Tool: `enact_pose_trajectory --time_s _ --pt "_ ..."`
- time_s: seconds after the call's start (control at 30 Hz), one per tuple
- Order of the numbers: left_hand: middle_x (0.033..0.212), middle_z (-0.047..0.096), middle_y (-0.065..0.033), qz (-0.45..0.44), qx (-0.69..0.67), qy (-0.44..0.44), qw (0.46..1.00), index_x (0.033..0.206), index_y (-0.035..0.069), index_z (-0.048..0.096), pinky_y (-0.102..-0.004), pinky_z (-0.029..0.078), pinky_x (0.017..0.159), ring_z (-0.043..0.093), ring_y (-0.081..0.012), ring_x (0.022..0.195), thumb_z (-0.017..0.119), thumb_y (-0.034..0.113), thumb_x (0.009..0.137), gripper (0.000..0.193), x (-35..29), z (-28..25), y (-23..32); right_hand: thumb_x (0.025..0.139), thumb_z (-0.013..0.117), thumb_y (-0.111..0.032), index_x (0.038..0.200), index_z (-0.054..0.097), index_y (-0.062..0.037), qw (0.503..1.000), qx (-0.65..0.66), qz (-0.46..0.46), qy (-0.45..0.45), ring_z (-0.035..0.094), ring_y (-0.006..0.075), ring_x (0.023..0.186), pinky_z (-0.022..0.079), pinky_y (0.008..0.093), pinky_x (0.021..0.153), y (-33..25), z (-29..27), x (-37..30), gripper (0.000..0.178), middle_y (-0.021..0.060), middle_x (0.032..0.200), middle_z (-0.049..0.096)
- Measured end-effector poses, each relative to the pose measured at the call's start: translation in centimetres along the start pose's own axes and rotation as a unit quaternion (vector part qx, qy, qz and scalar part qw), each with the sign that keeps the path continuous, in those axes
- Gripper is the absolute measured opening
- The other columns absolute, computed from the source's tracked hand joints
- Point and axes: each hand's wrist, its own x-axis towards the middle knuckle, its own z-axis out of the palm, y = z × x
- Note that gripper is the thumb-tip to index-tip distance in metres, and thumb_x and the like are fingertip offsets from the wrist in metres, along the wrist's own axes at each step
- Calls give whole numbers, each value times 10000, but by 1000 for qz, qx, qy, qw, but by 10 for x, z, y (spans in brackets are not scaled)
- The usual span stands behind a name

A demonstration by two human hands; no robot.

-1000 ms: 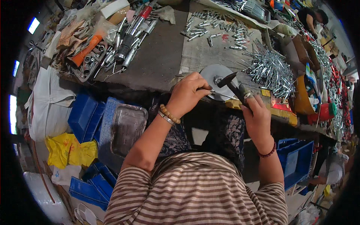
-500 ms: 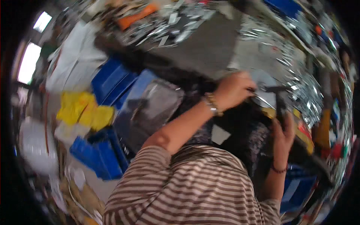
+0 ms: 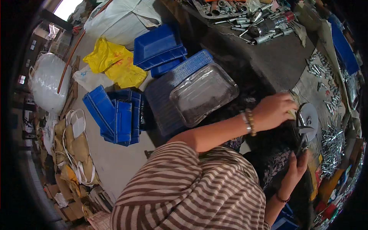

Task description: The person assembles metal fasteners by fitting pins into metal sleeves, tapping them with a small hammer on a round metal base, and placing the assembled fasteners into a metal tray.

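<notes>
My left hand [image 3: 274, 112] reaches across to the left side of a round grey metal disc [image 3: 313, 115] on the work surface. Its fingers are bent together around something small, mostly hidden, with a yellowish edge showing. In my right hand [image 3: 296, 171] is a hammer [image 3: 305, 130], its head over the lower part of the disc and its handle running down into my fingers. A shallow metal tray [image 3: 205, 94] rests on an upturned blue crate [image 3: 165, 101] left of my left forearm.
Small shiny metal pins [image 3: 332, 149] lie heaped right of the disc, with metal sleeves [image 3: 316, 69] above them. Tools and sockets [image 3: 264, 28] crowd the far surface. Blue bins [image 3: 155, 46], a yellow bag [image 3: 115, 63] and a white sack [image 3: 122, 23] stand at the left.
The whole view has turned, so the tray, bins and disc sit further right, and the picture is sharper. My left hand remains beside the disc; the hammer stays in my right hand.
</notes>
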Motion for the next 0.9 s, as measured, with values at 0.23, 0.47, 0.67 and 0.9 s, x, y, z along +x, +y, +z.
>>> enact_pose_trajectory --time_s 0.23,0.47,0.67,0.9 --pt "1079 697 -134 -206 182 95 957 1136 45 700 -372 541 853 685 -292 978 732 152 907 255 -111 -128 -10 945 653 7 1372 553 76 991 -47 17 -127 603 144 1091 490 281 948 3 42 -2 444 82 1255 640" --pt "1085 658 -145 -262 319 -74 908 1168 41 693 -446 529 869 629 -363 1055 777 160 854 347 -203 -157 3 937 678 -13 1319 596 44 969 4 104 -225 599 88 1009 494 235 859 -8 114 -2 395 46 1169 669" --pt "1067 623 -127 -250 301 -25 920 1177 74 674 -444 516 867 599 -349 1011 775 129 818 377 -237 -174 -5 962 620 29 1370 545 65 974 -38 -25 -221 603 102 1071 482 241 921 29 132 2 417 71 1221 657" --pt "1235 626 -166 -264 337 -9 904 1236 104 696 -456 518 938 607 -374 1110 750 88 830 410 -251 -181 -17 976 615 12 1347 545 29 959 -45 -54 -274 672 200 941 542 327 790 -11 155 8 378 106 1176 675"
